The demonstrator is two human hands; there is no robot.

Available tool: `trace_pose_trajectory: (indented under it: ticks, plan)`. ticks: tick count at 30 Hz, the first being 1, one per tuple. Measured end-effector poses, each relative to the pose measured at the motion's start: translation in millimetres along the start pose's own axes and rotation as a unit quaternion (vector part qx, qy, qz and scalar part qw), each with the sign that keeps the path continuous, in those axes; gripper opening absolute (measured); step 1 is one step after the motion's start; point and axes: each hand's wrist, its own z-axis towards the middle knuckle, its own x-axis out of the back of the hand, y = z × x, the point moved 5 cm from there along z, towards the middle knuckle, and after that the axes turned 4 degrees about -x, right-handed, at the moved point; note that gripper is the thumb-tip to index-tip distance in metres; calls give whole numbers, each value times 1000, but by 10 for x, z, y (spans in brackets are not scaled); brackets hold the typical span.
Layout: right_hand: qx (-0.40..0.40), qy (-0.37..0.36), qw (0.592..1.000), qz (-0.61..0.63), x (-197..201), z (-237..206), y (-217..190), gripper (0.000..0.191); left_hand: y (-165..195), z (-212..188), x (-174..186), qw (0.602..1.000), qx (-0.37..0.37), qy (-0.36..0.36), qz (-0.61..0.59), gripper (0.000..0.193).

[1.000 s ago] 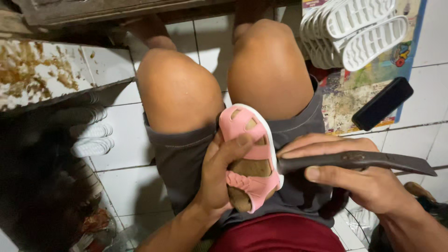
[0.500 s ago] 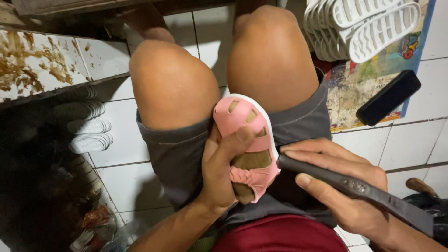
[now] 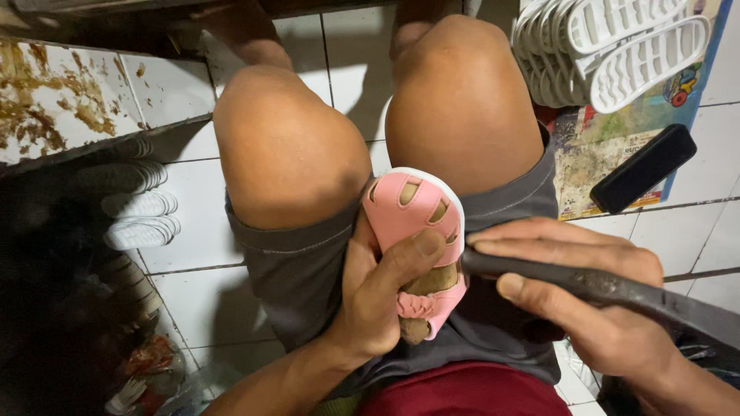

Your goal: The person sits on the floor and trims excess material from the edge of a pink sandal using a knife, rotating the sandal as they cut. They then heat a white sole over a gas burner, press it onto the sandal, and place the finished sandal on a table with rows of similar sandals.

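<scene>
Now the left hand (image 3: 385, 296) is clamped on a pink sandal (image 3: 416, 231) held in the lap between the knees, thumb across its strap; the right hand (image 3: 593, 308) is closed around a dark tool (image 3: 609, 291), whose tip meets the sandal's right edge; a second ago the tool lay level, and it has since tilted down to the right, the sandal barely shifting; white soles (image 3: 617, 46) sit stacked on the floor beyond.

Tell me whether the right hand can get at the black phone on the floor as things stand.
Probably not freely: the right hand is wrapped around a dark tool handle pressed to the pink sandal. The black phone lies uncovered on the floor just beyond, so the path itself looks open.
</scene>
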Motion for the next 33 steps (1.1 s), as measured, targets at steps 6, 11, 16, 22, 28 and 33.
trace_pose_trajectory:
  ticks: [6,11,16,22,28,33]
  plan:
    - [-48,-10,997,57,14,39,40,31,18,8,55,998,40,22,38,46]
    - [-10,40,998,45,30,93,25,31,65,32,60,999,41,-2,34,45]
    - [-37,-24,999,22,58,155,49,32,90,27,39,998,50,-31,22,43]
    - [-62,58,974,208,23,210,-28,29,160,43,0,996,42,-35,70,44]
    - [15,-34,999,22,135,331,-162,34,226,25,-48,994,62,-50,79,40]
    - [2,-23,980,196,153,360,-65,34,286,46,-137,986,23,-66,154,42]
